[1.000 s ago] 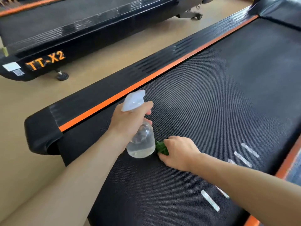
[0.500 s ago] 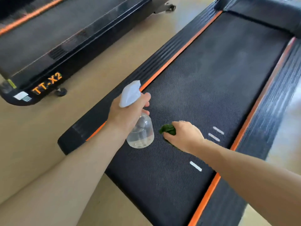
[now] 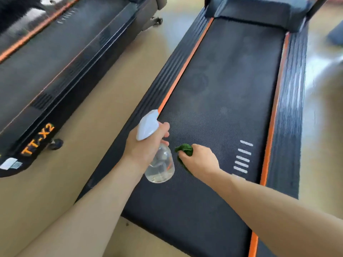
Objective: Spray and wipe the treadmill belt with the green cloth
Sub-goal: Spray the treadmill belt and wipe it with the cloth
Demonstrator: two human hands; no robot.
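Green cloth [image 3: 185, 149]: bunched small and pressed onto the belt under the right hand; only a dark green edge is shown past the fingers.
Treadmill belt [image 3: 228, 86]: black and textured, set between two orange stripes; faint pale patches are seen further up, and white dashes [image 3: 243, 158] are printed near the right stripe.
Right hand [image 3: 199, 161]: grip clenched round the green cloth, knuckles up, low on the belt's near half.
Spray bottle [image 3: 161, 165]: clear, part full, with a white trigger head; held just beside the cloth, above the belt's left edge.
Left hand [image 3: 146, 143]: grip wrapped round the bottle's neck, a finger laid by the trigger.
Side rail [image 3: 291, 112]: black, ribbed, to the right of the belt.
Risk: much of the far belt is judged still unwiped, so streaks could be left if strokes stay short; with so small a wad, bare knuckles could drag on the wet belt; spray could drift onto the floor [image 3: 104, 115], leaving it slippery.
Writing: "TT-X2" in orange on the neighbouring treadmill [image 3: 38, 139]; a small white label beside it cannot be read.
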